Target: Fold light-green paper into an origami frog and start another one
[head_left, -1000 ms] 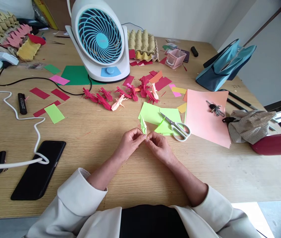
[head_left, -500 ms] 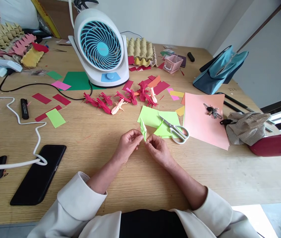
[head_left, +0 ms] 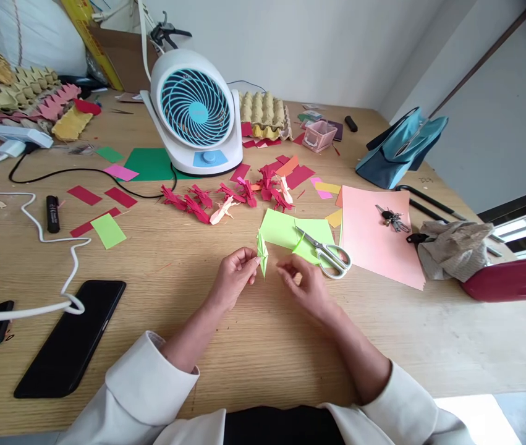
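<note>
— Where to find folded green paper (head_left: 263, 254)?
— Near middle, pinched in left hand (head_left: 233, 279), just left of right hand (head_left: 308, 284) with narrow, unfilled finger gap.
— And the step?
— Probably shaping folds; calls next for gentle right-hand pinching.

A wood-grained table (head_left: 397, 334), shiny at right, stands before a pale wall (head_left: 309, 49).

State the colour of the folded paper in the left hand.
The folded paper is light green, seen best in the head view.
</note>
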`<state>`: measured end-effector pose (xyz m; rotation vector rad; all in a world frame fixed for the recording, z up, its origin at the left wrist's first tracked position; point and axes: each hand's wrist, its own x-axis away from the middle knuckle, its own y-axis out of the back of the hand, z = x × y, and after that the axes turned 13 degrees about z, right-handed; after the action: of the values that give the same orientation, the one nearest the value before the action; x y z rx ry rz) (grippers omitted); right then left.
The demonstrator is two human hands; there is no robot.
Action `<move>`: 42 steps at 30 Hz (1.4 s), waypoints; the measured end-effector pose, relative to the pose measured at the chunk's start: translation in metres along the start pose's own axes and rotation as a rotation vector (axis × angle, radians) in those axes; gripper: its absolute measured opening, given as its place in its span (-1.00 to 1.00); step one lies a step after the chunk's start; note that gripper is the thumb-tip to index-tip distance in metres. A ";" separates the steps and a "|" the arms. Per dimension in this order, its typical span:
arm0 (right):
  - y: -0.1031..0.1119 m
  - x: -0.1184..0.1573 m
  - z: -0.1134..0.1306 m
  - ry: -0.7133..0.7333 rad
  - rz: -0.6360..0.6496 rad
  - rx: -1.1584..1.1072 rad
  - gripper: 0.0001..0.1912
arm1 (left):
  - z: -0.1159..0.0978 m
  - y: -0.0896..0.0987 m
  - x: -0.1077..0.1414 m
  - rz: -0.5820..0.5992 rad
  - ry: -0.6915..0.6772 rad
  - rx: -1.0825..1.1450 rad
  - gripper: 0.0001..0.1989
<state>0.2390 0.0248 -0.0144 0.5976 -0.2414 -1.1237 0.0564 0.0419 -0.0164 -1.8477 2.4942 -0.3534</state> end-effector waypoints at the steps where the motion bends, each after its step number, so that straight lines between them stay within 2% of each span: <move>1: 0.009 0.000 -0.004 -0.007 -0.087 0.113 -0.89 | -0.001 0.001 -0.001 -0.013 -0.003 0.025 -0.78; 3: 0.028 0.002 -0.017 -0.096 -0.223 0.395 -0.87 | -0.003 0.003 -0.002 -0.036 -0.003 0.073 -0.76; 6: 0.050 0.008 -0.041 -0.305 -0.280 0.675 -0.90 | -0.005 0.005 -0.003 -0.069 -0.001 0.130 -0.73; 9: 0.060 0.015 -0.060 -0.390 -0.207 0.731 -0.89 | -0.007 0.005 -0.003 -0.103 -0.005 0.173 -0.70; 11: 0.062 0.019 -0.067 -0.434 -0.203 0.747 -0.83 | -0.007 0.005 -0.003 -0.112 -0.008 0.197 -0.68; 17: 0.067 0.021 -0.065 -0.569 -0.126 0.833 -0.84 | -0.005 0.007 -0.004 -0.097 -0.006 0.244 -0.65; 20: 0.069 0.019 -0.057 -0.605 -0.163 0.830 -0.83 | -0.005 0.008 -0.003 -0.077 -0.027 0.228 -0.68; 23: 0.069 0.017 -0.044 -0.620 -0.262 0.662 -0.80 | -0.006 0.010 -0.002 -0.076 -0.066 0.190 -0.73; 24: 0.068 0.016 -0.038 -0.591 -0.299 0.561 -0.79 | -0.007 0.010 -0.002 -0.079 -0.076 0.186 -0.74; 26: 0.064 0.016 -0.026 -0.428 -0.328 0.330 -0.75 | -0.008 0.012 -0.002 -0.080 -0.089 0.195 -0.75; 27: 0.061 0.015 -0.020 -0.333 -0.313 0.236 -0.73 | -0.008 0.013 -0.002 -0.077 -0.094 0.204 -0.75; 29: 0.051 0.015 -0.007 -0.203 -0.199 0.120 -0.73 | -0.010 0.014 -0.002 -0.070 -0.105 0.221 -0.74; 31: 0.039 0.015 0.005 -0.214 -0.051 -0.008 -0.74 | -0.011 0.014 -0.002 -0.061 -0.114 0.242 -0.74; 33: 0.026 0.015 0.012 -0.270 0.151 -0.156 -0.76 | -0.014 0.015 -0.001 -0.053 -0.122 0.260 -0.74; 36: 0.012 0.016 0.018 -0.298 0.358 -0.279 -0.68 | -0.018 0.016 0.000 -0.044 -0.129 0.267 -0.76; 39: 0.005 0.017 0.020 -0.261 0.492 -0.315 -0.60 | -0.020 0.017 0.001 -0.049 -0.124 0.251 -0.76; 42: 0.004 0.018 0.024 -0.200 0.553 -0.381 -0.54 | -0.022 0.017 0.001 -0.065 -0.117 0.219 -0.76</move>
<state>0.2389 0.0023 0.0054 0.0635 -0.3306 -0.6624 0.0367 0.0494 0.0014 -1.8097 2.2251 -0.4844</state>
